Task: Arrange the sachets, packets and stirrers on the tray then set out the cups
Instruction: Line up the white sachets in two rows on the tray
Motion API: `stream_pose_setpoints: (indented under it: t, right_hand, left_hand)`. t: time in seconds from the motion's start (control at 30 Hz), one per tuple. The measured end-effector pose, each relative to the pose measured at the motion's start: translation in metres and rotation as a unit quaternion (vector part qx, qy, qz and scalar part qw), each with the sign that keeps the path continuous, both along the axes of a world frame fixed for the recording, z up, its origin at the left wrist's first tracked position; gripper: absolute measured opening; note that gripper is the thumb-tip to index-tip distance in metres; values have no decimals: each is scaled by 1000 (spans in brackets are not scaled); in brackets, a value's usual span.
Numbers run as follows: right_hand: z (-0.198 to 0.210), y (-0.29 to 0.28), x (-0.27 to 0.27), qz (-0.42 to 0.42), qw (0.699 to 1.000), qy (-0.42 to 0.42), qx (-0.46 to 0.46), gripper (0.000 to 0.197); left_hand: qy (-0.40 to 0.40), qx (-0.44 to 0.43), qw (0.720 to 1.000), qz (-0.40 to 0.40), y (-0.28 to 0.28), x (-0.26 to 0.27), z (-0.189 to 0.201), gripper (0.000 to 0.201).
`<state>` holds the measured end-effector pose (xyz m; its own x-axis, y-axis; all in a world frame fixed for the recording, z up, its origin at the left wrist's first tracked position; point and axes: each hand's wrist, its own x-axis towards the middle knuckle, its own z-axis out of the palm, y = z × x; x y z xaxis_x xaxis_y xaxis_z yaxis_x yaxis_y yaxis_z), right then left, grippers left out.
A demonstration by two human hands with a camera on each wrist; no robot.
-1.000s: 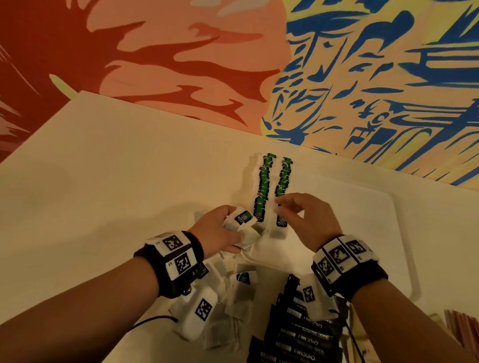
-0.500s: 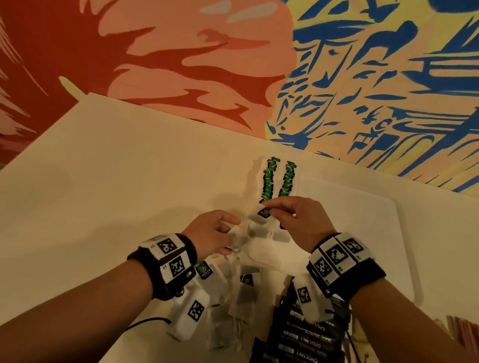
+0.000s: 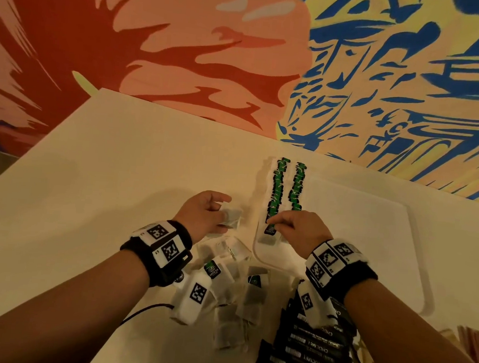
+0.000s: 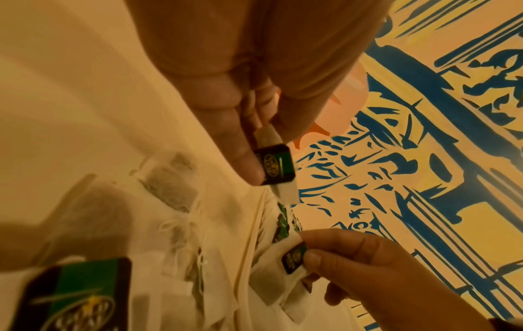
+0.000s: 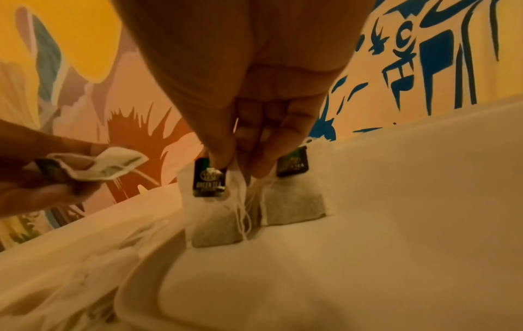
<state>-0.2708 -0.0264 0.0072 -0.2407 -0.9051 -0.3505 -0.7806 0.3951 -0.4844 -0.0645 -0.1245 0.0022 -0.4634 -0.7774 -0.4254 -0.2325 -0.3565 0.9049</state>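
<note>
Two rows of green-tagged tea bags (image 3: 277, 189) lie along the left side of the white tray (image 3: 369, 247). My right hand (image 3: 275, 222) pinches the top of the nearest tea bag (image 3: 268, 234) in the left row. In the right wrist view its thumb sits on that bag's tag (image 5: 209, 179), and the neighbouring bag (image 5: 294, 201) lies just right of it. My left hand (image 3: 225, 211) hovers just left of the tray and pinches another tea bag (image 4: 276, 163) between thumb and fingers.
Loose tea bags (image 3: 239, 294) lie in a pile below the tray's near left corner. A stack of black sachets (image 3: 311, 353) sits under my right wrist. Reddish stirrers (image 3: 473, 345) show at the right edge. A painted wall stands close behind the table.
My right hand has shifted from the near end of the right row to that of the left row, and now holds a bag there. My left hand has drawn back slightly leftward.
</note>
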Motion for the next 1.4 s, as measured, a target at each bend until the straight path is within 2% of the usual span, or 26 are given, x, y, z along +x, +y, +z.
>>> stream_pose_setpoints:
  t: [0.2,0.33,0.53,0.63,0.73,0.8,0.9,0.97,1.07,1.13,1.2,1.3,1.4]
  right_hand:
    - [-3,-6,0,-17,1000,0,-7,25]
    - [6,0,3,-15,998,-4,-68,27]
    - [13,12,28,104,984,-1,-148,34]
    - [8,14,31,101,976,1,-191,23]
    - [8,15,28,60,974,-39,-216,16]
    - [14,14,24,20,976,-68,-206,9]
    - [21,13,19,-36,974,-117,-190,5]
    - [22,11,17,-62,968,-148,-192,5]
    - [25,11,16,-72,963,-170,-198,13]
    - [27,12,15,-66,964,-170,-192,16]
    - [28,15,10,-69,967,-163,-183,16]
    - [28,23,-3,-54,979,-126,-153,16]
    - [25,33,-15,-12,992,-95,-79,15]
  left_hand:
    - [-5,15,1000,-5,5,0,-4,27]
    - [-14,23,1000,-12,10,-6,-4,27]
    - [0,47,999,-25,18,-22,1,33]
    - [31,87,995,-26,23,-29,4,34]
    - [35,92,994,-40,26,-31,7,28]
    - [17,63,996,-60,26,-31,9,27]
    - [-35,-13,994,-106,26,-28,8,41]
    - [-42,-24,990,-133,29,-28,8,35]
    - [-28,-30,989,-139,31,-29,5,16]
    - [-36,-38,989,-135,30,-31,1,4]
    - [-57,-51,987,-144,30,-32,-2,14]
    - [-80,-73,982,-155,30,-28,-4,6]
    - [-91,-94,983,-132,26,-20,-9,11]
